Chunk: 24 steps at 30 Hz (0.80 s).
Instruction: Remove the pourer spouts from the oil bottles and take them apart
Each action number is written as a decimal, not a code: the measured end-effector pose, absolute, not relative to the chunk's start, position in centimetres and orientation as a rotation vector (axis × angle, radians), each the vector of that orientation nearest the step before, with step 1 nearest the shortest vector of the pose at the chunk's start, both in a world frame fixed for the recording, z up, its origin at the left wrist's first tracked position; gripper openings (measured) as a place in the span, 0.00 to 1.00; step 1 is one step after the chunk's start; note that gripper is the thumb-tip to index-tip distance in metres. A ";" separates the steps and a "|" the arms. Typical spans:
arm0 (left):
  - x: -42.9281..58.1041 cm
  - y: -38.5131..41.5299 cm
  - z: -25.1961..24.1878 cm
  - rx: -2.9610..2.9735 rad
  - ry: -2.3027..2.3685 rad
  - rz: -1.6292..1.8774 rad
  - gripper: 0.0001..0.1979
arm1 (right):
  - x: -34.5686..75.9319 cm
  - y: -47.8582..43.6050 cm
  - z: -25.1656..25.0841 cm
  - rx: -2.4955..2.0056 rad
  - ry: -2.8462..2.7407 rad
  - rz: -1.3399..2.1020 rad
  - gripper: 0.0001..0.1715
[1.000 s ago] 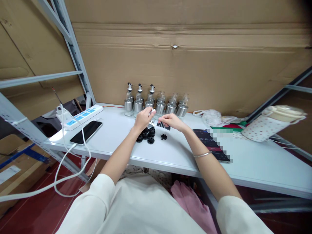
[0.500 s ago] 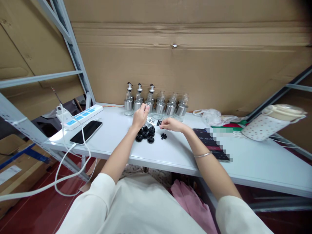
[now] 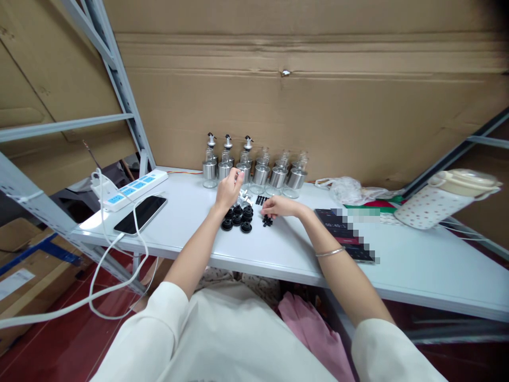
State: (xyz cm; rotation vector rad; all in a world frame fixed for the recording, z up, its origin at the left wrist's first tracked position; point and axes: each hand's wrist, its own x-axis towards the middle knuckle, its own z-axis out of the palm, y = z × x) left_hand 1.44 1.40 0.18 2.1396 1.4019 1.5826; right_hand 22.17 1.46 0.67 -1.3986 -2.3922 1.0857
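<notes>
My left hand (image 3: pixel 229 189) is raised in a pinch before the bottles, on something too small to make out. Fingers pressed together, my right hand (image 3: pixel 277 206) is at the pile of tiny black pieces (image 3: pixel 268 221); what it pinches is hidden. Round black caps (image 3: pixel 237 218) lie below my left hand, with silvery-white parts (image 3: pixel 245 198) behind them. A row of short black pieces (image 3: pixel 261 200) lies just behind my right fingertips. Glass bottles with metal sleeves (image 3: pixel 260 175) stand at the back, three topped by pourer spouts (image 3: pixel 228 141).
On the left of the white table (image 3: pixel 262 252) are a power strip (image 3: pixel 137 188), a phone (image 3: pixel 141 214) and white cables (image 3: pixel 141 254). A second device (image 3: pixel 344 236), a plastic bag (image 3: pixel 345 190) and a patterned flask (image 3: pixel 441 204) are at the right.
My right hand has drawn slightly down and away from the row of black pieces, toward the tiny pile. More of that row now shows. My left hand has barely moved.
</notes>
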 end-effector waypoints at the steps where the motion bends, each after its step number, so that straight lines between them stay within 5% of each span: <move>1: 1.4 1.4 0.2 2.137 1.397 1.587 0.15 | 22.1 1.4 0.8 -1.424 -2.366 1.099 0.16; 18: 1.5 1.2 0.4 2.101 1.371 1.558 0.16 | 21.9 0.5 1.1 -1.541 -2.226 1.398 0.24; 24: 1.6 1.0 0.5 2.110 1.374 1.534 0.16 | 21.9 0.4 1.5 -1.474 -2.405 1.210 0.23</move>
